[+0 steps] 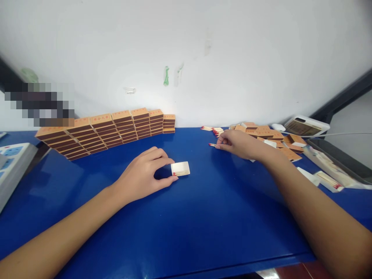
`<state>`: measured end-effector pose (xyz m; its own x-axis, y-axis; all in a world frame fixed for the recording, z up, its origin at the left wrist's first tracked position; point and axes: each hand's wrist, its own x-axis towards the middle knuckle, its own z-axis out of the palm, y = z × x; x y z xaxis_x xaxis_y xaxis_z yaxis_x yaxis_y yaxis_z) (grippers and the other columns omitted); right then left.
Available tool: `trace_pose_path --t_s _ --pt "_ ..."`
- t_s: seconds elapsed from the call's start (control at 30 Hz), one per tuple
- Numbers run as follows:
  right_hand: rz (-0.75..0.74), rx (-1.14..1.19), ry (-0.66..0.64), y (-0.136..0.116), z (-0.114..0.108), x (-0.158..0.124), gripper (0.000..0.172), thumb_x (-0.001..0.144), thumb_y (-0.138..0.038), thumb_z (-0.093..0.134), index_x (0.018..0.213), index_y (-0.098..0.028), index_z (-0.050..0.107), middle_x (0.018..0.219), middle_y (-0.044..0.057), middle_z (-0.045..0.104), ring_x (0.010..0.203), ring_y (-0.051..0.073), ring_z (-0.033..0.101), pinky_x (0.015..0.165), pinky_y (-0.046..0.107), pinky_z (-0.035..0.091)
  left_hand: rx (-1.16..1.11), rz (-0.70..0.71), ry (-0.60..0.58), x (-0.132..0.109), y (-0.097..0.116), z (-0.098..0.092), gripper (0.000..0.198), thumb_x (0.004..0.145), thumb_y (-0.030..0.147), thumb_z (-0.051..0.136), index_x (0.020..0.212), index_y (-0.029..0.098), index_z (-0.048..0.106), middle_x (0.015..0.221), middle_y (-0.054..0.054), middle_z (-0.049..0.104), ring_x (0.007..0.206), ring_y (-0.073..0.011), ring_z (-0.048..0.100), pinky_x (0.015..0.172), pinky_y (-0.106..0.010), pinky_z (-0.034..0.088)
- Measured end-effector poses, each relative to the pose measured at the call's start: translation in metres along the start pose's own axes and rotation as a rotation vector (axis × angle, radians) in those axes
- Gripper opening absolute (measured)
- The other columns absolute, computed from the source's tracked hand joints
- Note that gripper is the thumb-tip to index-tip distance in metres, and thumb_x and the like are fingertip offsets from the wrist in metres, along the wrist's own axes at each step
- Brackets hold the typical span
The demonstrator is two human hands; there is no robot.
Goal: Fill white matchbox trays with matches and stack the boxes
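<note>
**Matchbox tray pinched on the blue table**

Matchbox tray (180, 169), white and open-topped, lies flat on the table just left of centre. It is held narrowly between the thumb and forefinger of the left hand (143, 174), one on each long side. Pale matchsticks lie inside it, with a few red heads showing at its left end. The other fingers of that hand curl loosely above the table top.

The right hand (238, 144) reaches further back and to the right. Its thumb and forefinger are drawn close together on the end of a single red-tipped match (212, 145) lying on the table. Just beyond it, near the wall, is a small heap of loose matches (213, 131).

Behind the right wrist lies a jumble of orange matchboxes (270, 133), some with white trays pulled out. Along the white wall (203, 58) to the left runs a neat row of stacked matchboxes (110, 130). Their orange tops carry red printing too small to read.

The blue table (203, 217) also bears a white power strip (11, 162) with blue socket faces at the far left. At the far right a phone (306, 126) lies in a pale case, and another filled tray (328, 181) lies nearer the edge.
</note>
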<state>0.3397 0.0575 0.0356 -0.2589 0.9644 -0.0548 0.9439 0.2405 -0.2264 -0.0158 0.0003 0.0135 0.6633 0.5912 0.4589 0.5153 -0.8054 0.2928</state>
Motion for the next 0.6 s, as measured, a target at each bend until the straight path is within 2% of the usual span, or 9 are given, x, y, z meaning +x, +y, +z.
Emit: trace_pose_path --t_s 0.1,0.17,0.27,0.37,0.47,0.6 --pt "-0.030 0.037 0.019 -0.003 0.002 0.000 0.027 0.097 -0.042 0.061 0.082 -0.021 0.068 0.082 0.008 0.070 0.071 0.022 0.061 0.064 0.034 0.042 0.002 0.020 0.011 0.000 0.000 0.000 0.026 0.096 0.036 0.075 0.115 0.018 0.074 0.104 -0.007 0.071 0.094 -0.0221 0.066 0.079 -0.036 0.056" --pt "-0.096 0.098 0.084 -0.014 0.003 -0.003 0.025 0.099 -0.041 0.060 0.086 -0.021 0.068 0.087 0.008 0.070 0.076 0.022 0.061 0.068 0.034 0.044 0.010 0.030 0.018 0.000 0.001 0.000 0.026 0.097 0.037 0.075 0.115 0.019 0.074 0.104 -0.007 0.071 0.094 -0.0220 0.066 0.080 -0.036 0.056" --pt "-0.244 0.250 0.188 -0.046 0.009 -0.014 0.025 0.103 -0.043 0.058 0.095 -0.022 0.067 0.093 0.007 0.068 0.081 0.021 0.060 0.071 0.033 0.046 0.020 0.022 0.009 0.000 0.001 0.000 0.025 0.096 0.037 0.075 0.114 0.020 0.075 0.103 -0.007 0.071 0.092 -0.0219 0.066 0.080 -0.037 0.055" --pt "-0.386 0.379 0.164 -0.082 0.019 -0.029 0.022 0.106 -0.041 0.057 0.100 -0.023 0.067 0.099 0.006 0.066 0.082 0.018 0.060 0.071 0.032 0.048 0.013 0.007 -0.010 0.000 0.001 0.001 0.025 0.095 0.038 0.076 0.112 0.020 0.075 0.101 -0.006 0.071 0.090 -0.0218 0.064 0.080 -0.037 0.055" --pt "-0.474 0.332 0.125 -0.106 0.033 -0.039 0.013 0.107 -0.030 0.057 0.102 -0.022 0.065 0.104 0.006 0.063 0.084 0.017 0.060 0.073 0.032 0.048 -0.002 0.001 -0.011 0.000 0.001 0.002 0.024 0.094 0.037 0.077 0.110 0.019 0.076 0.099 -0.006 0.070 0.088 -0.0217 0.064 0.078 -0.037 0.054" --pt "-0.523 0.217 0.153 -0.114 0.045 -0.040 0.010 0.107 -0.023 0.056 0.101 -0.020 0.063 0.104 0.007 0.063 0.083 0.018 0.059 0.072 0.032 0.048 -0.016 0.001 -0.009 0.001 0.000 0.002 0.023 0.094 0.036 0.077 0.108 0.018 0.076 0.099 -0.007 0.070 0.088 -0.0219 0.064 0.077 -0.037 0.054"
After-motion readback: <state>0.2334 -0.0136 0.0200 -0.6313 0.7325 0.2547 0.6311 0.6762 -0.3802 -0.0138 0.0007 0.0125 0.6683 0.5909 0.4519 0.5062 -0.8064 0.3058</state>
